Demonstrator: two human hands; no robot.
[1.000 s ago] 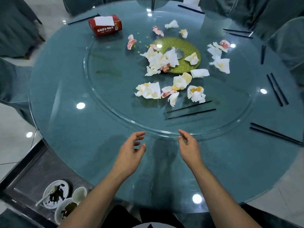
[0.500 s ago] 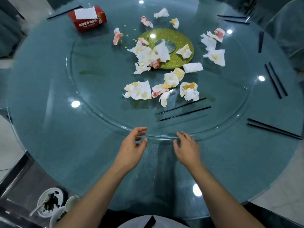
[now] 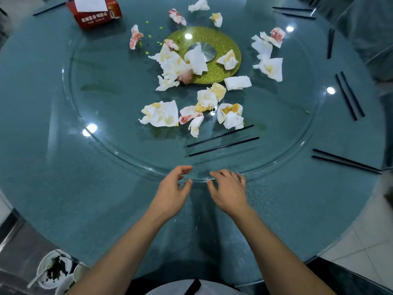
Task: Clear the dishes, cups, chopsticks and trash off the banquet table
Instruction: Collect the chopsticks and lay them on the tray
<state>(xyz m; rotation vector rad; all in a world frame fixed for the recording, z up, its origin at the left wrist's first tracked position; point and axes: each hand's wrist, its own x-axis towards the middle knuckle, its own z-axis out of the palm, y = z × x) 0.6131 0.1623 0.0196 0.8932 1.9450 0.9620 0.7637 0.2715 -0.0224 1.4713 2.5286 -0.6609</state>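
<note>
Crumpled, stained napkins [image 3: 161,113] are scattered over the glass turntable [image 3: 106,124], most of them around and on its green centre disc [image 3: 223,39]. A pair of black chopsticks [image 3: 223,141] is laid on the turntable just nearer than the napkins, and further pairs [image 3: 348,96] [image 3: 344,160] are seen on the outer ring of the worktop [image 3: 53,188] to the right. A red tissue box [image 3: 95,11] is placed at the far left. Both hands are held at the near rim of the turntable, nothing gripped: the left hand [image 3: 172,192] with fingers loosely curved and thumb spread, the right hand [image 3: 229,190] palm down with fingers relaxed. Whether the rim is touched cannot be told. Dirty dishes [image 3: 53,271] are seen below the worktop's edge at the lower left.
</note>
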